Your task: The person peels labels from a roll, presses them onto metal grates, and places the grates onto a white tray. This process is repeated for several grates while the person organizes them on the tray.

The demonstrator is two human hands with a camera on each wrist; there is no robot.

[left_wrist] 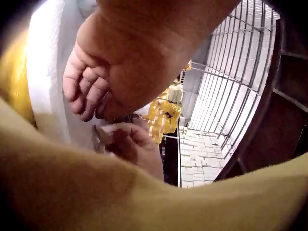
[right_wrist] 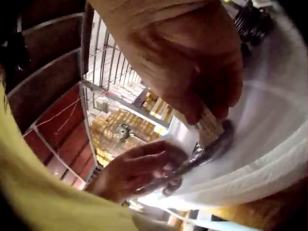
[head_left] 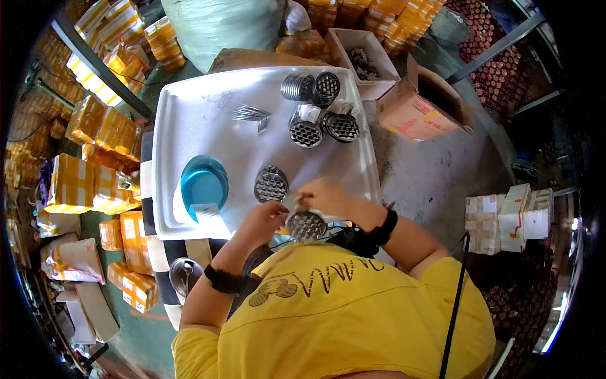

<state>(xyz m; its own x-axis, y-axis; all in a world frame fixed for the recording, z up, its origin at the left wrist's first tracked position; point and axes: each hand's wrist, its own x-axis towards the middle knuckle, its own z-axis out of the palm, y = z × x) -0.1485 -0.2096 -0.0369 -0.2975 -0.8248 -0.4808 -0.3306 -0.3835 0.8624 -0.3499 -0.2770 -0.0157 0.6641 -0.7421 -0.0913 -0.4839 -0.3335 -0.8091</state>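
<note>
A round metal piece with a patterned face (head_left: pixel 307 226) is at the near edge of the white table, against the yellow shirt. At its left edge, the left hand (head_left: pixel 265 220) pinches the rim, as the right wrist view shows with the fingers (right_wrist: pixel 166 161) at the metal. The right hand (head_left: pixel 325 197), above the piece, pinches a small pale printed slip (right_wrist: pixel 210 127) close to its dark edge. In the left wrist view, the left hand's fingers (left_wrist: pixel 89 89) are curled. A similar patterned stack (head_left: pixel 271 184) stands just beyond the hands.
On the white table (head_left: pixel 208 117) are a blue bowl (head_left: pixel 205 186) with a white slip at its front, thin metal pieces (head_left: pixel 251 115) and several patterned stacks (head_left: pixel 306 133) at the back right. An open carton (head_left: pixel 410 114) stands right of the table; taped boxes (head_left: pixel 104 129) lie left.
</note>
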